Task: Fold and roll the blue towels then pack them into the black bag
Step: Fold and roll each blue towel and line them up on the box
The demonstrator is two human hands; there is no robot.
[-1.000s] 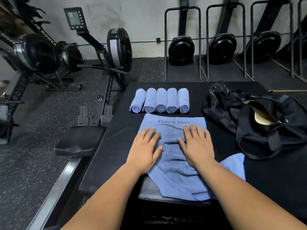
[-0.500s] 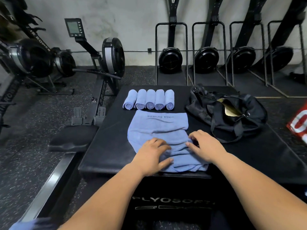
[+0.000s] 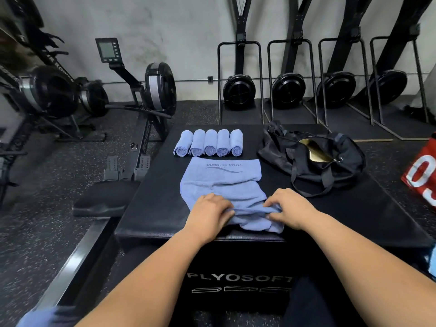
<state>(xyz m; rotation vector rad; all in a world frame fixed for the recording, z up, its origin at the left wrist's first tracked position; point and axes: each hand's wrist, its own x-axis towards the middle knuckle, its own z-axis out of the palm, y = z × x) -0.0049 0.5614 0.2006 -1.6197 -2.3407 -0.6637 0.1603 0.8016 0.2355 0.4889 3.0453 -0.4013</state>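
Hem rolled further | blue towel (image 3: 221, 182) creased | left hand (image 3: 208, 214), right hand (image 3: 291, 208) pinching

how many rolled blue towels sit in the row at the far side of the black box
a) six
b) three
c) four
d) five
d: five rolled towels lie side by side in one row, beyond the flat towel whose near edge the left hand and right hand grip.

the right edge cuts off a red-and-white thing (image 3: 422, 178), and a blue shape (image 3: 35, 318) at bottom left is blurred.
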